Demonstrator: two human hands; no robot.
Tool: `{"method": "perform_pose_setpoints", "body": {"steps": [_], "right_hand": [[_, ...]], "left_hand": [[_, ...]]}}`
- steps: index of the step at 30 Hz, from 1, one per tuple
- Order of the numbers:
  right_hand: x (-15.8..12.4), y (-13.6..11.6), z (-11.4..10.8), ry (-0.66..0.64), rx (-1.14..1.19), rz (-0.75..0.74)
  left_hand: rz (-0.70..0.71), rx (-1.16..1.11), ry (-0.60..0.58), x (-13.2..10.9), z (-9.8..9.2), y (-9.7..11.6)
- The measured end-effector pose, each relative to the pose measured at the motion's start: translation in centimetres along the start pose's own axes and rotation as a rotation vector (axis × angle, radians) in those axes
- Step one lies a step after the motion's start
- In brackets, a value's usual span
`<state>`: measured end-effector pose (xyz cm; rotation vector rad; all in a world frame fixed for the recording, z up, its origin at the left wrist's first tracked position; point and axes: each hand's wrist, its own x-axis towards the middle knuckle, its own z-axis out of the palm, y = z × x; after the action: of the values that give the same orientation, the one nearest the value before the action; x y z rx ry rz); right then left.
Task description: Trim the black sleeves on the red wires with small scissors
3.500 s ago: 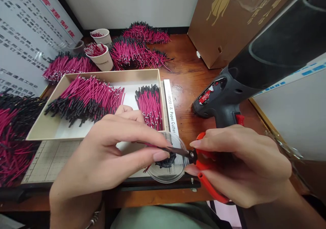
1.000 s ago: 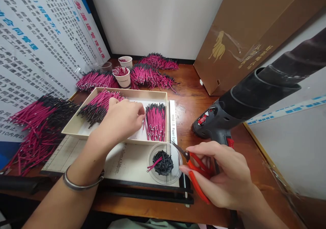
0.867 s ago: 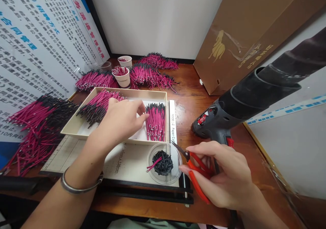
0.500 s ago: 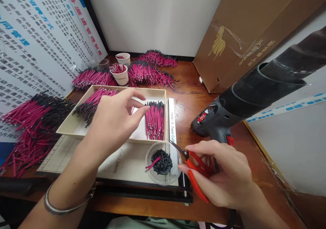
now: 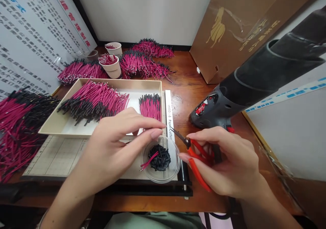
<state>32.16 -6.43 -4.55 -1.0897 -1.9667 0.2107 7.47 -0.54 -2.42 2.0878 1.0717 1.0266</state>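
My right hand (image 5: pixel 224 161) is wrapped round red-handled scissors (image 5: pixel 197 164), their dark blades pointing up and left. Close to the blade tips, my left hand (image 5: pixel 129 140) is closed in a pinch; whatever lies between its finger and thumb is too small to make out. Under the fingertips sits a clear round plastic cup (image 5: pixel 175 170) with black clippings (image 5: pixel 160 158) and a few pink wires (image 5: pixel 149 161). Behind the hands, a cream tray (image 5: pixel 51 125) holds a large pile of pink wires with black ends (image 5: pixel 96 100) and a smaller, neater bundle (image 5: pixel 150 107).
A paper cutter board (image 5: pixel 63 154) lies under the tray and cup. Paper cups (image 5: pixel 112 69) of wires and several wire heaps (image 5: pixel 140 64) stand behind. At left is another wire heap (image 5: pixel 22 120). A black heat gun (image 5: pixel 216 103) and brown carton (image 5: pixel 229 28) occupy the right.
My left hand has moved from over the tray's right-hand bundle toward me and right, up to the scissor tips, and its fingers have closed. The view has shifted slightly.
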Motion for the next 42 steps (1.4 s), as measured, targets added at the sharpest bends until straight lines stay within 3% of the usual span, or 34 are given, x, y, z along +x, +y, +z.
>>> {"method": "perform_pose_setpoints", "body": {"steps": [12,20,31,42], "right_hand": [[-0.2,-0.4,-0.2,0.037,0.015,-0.024],[-0.4,-0.6,0.0,0.026,0.003,-0.026],[-0.6,-0.6,0.0,-0.023,-0.017,-0.031],[-0.8,-0.8,0.2,0.014,-0.064,-0.042]], "left_hand": [[0.071,-0.152,-0.121,0.5,0.1,0.5],[-0.032,-0.353,-0.121,-0.1,-0.2,-0.5],[0.024,-0.314,-0.208,0.2,-0.8,-0.8],[0.011,-0.328,-0.257,0.2,-0.9,-0.7]]}}
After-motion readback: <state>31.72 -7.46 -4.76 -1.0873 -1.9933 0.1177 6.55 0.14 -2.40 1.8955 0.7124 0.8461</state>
